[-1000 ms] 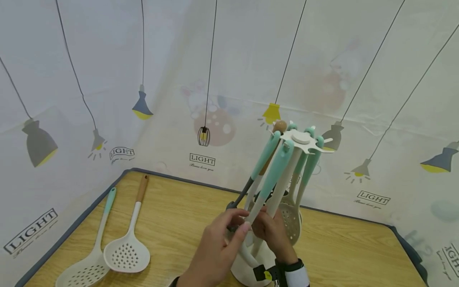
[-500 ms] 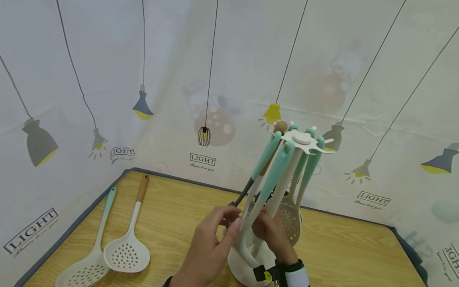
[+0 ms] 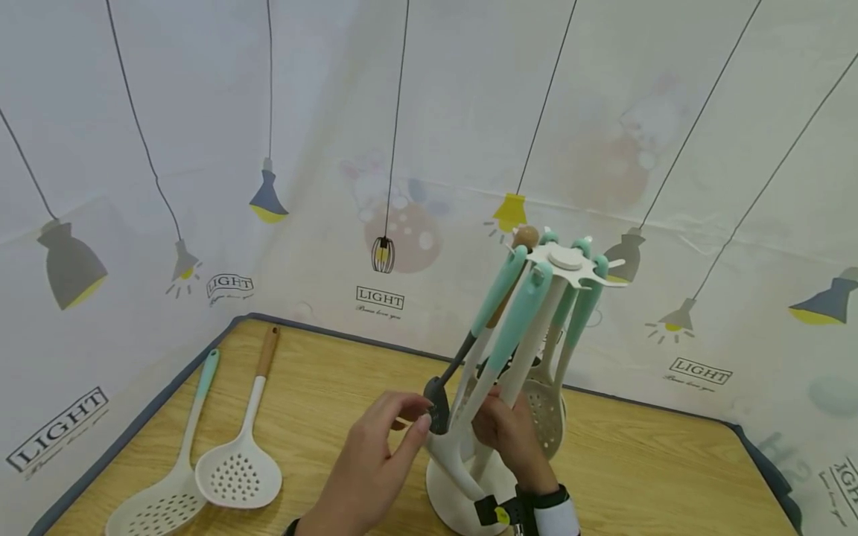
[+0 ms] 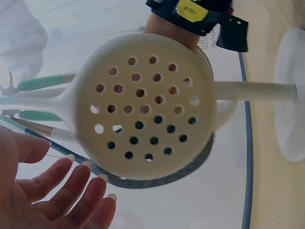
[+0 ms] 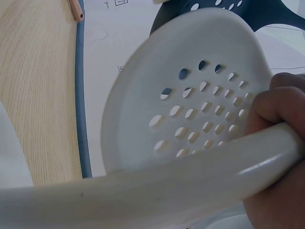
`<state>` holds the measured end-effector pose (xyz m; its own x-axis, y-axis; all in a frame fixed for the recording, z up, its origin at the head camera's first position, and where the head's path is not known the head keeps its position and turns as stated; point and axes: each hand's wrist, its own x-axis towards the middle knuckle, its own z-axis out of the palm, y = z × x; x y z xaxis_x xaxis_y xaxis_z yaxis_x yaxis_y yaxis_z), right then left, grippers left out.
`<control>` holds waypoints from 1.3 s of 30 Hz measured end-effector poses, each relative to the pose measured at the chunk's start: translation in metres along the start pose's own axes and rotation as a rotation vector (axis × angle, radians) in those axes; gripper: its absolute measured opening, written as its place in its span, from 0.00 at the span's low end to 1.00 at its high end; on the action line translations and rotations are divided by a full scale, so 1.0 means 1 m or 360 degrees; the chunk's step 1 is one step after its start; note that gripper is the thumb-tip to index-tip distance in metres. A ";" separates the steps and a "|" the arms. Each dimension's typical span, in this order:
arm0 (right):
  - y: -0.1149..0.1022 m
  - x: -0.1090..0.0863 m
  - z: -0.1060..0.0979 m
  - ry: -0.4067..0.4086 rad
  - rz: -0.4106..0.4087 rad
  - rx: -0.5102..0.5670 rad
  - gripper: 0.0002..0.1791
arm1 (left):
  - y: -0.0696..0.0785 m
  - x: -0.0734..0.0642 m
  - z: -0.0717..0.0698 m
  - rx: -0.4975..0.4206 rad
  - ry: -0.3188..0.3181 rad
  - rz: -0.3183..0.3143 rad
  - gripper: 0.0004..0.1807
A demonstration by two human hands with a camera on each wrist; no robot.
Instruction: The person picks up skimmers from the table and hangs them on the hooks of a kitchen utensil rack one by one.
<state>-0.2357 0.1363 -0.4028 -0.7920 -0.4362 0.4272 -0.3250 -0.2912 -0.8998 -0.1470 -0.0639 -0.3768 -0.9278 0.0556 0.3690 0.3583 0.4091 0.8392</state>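
A white utensil stand (image 3: 566, 260) tilts to the right in the head view, with several teal-handled utensils and a brown-handled one hanging from its top. My right hand (image 3: 516, 435) grips its pole (image 5: 143, 202), the fingers curled round it in the right wrist view. A cream skimmer (image 4: 143, 107) hangs at the near side, its perforated head filling the left wrist view. My left hand (image 3: 375, 458) is beside that head, its relaxed fingers (image 4: 78, 183) holding nothing. Left of the skimmer hangs a dark slotted utensil (image 3: 439, 406), its head near my left fingertips.
Two more skimmers lie on the wooden table (image 3: 335, 380) at the left: one teal-handled (image 3: 164, 506), one brown-handled (image 3: 239, 473). The stand's round base (image 3: 452, 502) is below my hands. A lamp-printed cloth (image 3: 302, 186) hangs behind the table's dark edge.
My left hand has moved left, away from the skimmer and the stand, leaving more of the dark slotted utensil's head visible. My right hand keeps its hold on the pole.
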 end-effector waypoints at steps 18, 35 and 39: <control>0.000 0.000 -0.001 -0.0027 -0.0003 0.0000 0.17 | -0.035 -0.003 -0.022 0.0376 0.0011 -0.0211 0.17; 0.000 0.000 -0.001 -0.0088 -0.0071 -0.0023 0.17 | -0.049 0.007 -0.076 0.0581 0.0128 -0.0325 0.30; 0.001 0.000 -0.002 -0.0090 -0.0070 -0.0014 0.16 | -0.056 0.006 -0.089 0.0649 0.0123 -0.0344 0.31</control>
<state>-0.2367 0.1379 -0.4041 -0.7466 -0.4704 0.4705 -0.3635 -0.3039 -0.8806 -0.1633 -0.1674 -0.3862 -0.9606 -0.1323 0.2445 0.0728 0.7291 0.6805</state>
